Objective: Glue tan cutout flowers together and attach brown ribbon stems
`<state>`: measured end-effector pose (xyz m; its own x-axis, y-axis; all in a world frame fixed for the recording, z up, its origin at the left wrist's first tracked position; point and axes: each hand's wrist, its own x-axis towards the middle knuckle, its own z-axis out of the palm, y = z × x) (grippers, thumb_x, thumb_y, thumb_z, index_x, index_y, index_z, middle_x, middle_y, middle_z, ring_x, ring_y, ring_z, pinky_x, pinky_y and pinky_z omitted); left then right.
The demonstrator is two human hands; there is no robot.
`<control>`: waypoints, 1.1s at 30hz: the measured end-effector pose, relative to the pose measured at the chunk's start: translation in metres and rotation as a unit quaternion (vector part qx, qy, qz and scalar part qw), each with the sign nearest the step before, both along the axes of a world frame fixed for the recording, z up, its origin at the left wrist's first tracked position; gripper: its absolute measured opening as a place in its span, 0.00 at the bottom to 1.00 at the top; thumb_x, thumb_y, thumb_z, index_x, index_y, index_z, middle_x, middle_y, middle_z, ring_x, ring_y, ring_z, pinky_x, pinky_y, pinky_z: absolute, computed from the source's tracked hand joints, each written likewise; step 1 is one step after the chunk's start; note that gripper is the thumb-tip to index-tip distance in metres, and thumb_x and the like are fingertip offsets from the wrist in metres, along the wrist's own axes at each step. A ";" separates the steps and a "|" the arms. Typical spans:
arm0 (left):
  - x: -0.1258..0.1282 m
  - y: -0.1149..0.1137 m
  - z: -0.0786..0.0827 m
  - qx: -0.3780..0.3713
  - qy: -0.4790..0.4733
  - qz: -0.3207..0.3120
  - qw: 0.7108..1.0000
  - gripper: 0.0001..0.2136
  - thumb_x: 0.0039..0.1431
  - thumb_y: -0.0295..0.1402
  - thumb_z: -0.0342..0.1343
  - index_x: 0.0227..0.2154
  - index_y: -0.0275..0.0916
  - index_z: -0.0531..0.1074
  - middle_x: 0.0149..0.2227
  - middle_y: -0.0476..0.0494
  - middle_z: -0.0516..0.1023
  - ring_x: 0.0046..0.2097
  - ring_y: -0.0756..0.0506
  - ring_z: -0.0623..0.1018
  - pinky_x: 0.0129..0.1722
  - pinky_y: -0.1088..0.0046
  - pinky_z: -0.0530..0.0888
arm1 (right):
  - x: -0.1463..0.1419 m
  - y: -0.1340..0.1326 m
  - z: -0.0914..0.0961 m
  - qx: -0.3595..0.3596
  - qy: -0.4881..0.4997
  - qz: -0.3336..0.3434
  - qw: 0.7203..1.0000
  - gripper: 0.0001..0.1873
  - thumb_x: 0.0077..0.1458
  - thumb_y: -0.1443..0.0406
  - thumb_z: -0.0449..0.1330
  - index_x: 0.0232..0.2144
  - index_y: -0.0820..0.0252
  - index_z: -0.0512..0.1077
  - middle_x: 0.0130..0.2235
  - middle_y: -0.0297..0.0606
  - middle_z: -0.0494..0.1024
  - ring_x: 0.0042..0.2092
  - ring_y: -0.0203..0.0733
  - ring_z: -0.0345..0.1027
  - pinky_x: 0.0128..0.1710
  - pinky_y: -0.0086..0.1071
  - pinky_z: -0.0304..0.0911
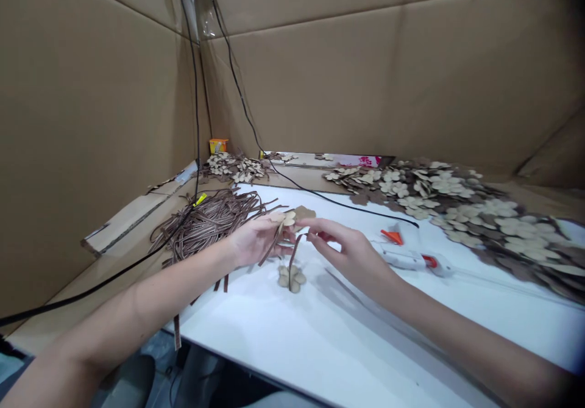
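Note:
My left hand (pixel 258 240) is closed on a small cream flower cut-out (pixel 289 218), and a brown strip (pixel 270 246) hangs down by its fingers. A tan-brown petal-edged piece (pixel 305 213) shows just behind the fingertips; whether it is held too, I cannot tell. Close to it, my right hand (pixel 345 246) pinches the upper end of a thin brown strip (pixel 295 255). That strip curves down over another beige flower cut-out (pixel 291 279), which is on the white board (pixel 283 335) below the hands. Whether strip and flower are joined is unclear.
A heap of brown strips (pixel 210 222) lies at left. Flower cut-outs (pixel 439 182) are piled at back right, with a smaller pile (pixel 233 167) at back left. A glue gun (pixel 406 258) lies right of my right hand. Black cables (pixel 247 115) cross the cardboard-walled space.

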<state>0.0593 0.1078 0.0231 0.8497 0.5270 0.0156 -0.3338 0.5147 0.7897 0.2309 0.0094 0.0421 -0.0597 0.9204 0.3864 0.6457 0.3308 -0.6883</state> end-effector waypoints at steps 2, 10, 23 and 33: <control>0.000 -0.004 0.002 -0.002 -0.003 -0.015 1.000 0.06 0.48 0.26 0.56 0.32 0.35 0.73 0.30 0.43 0.74 0.36 0.45 0.75 0.37 0.65 0.73 | 0.000 -0.006 -0.002 -0.008 0.054 0.000 0.998 0.17 0.55 0.64 0.52 0.46 0.52 0.73 0.39 0.38 0.75 0.40 0.43 0.68 0.39 0.37 0.62; -0.001 -0.017 0.008 -0.028 -0.010 -0.036 0.999 0.08 0.49 0.24 0.56 0.34 0.33 0.72 0.30 0.44 0.76 0.41 0.42 0.78 0.44 0.64 0.71 | 0.001 -0.014 -0.006 -0.084 0.285 -0.039 0.954 0.09 0.48 0.62 0.59 0.30 0.57 0.78 0.33 0.37 0.79 0.36 0.42 0.70 0.40 0.37 0.64; 0.000 -0.016 0.013 -0.001 -0.022 0.013 1.000 0.05 0.50 0.24 0.54 0.30 0.33 0.74 0.29 0.43 0.76 0.36 0.45 0.78 0.45 0.64 0.73 | -0.001 -0.017 -0.002 -0.121 0.357 -0.029 0.926 0.15 0.44 0.59 0.66 0.37 0.58 0.76 0.32 0.33 0.77 0.29 0.32 0.62 0.28 0.28 0.56; -0.002 -0.019 0.010 0.002 -0.035 -0.030 0.999 0.06 0.51 0.25 0.54 0.32 0.32 0.74 0.30 0.43 0.76 0.36 0.44 0.77 0.52 0.54 0.67 | -0.006 -0.021 0.001 -0.149 0.504 0.024 0.850 0.12 0.41 0.63 0.69 0.30 0.60 0.74 0.30 0.31 0.75 0.35 0.32 0.68 0.40 0.28 0.60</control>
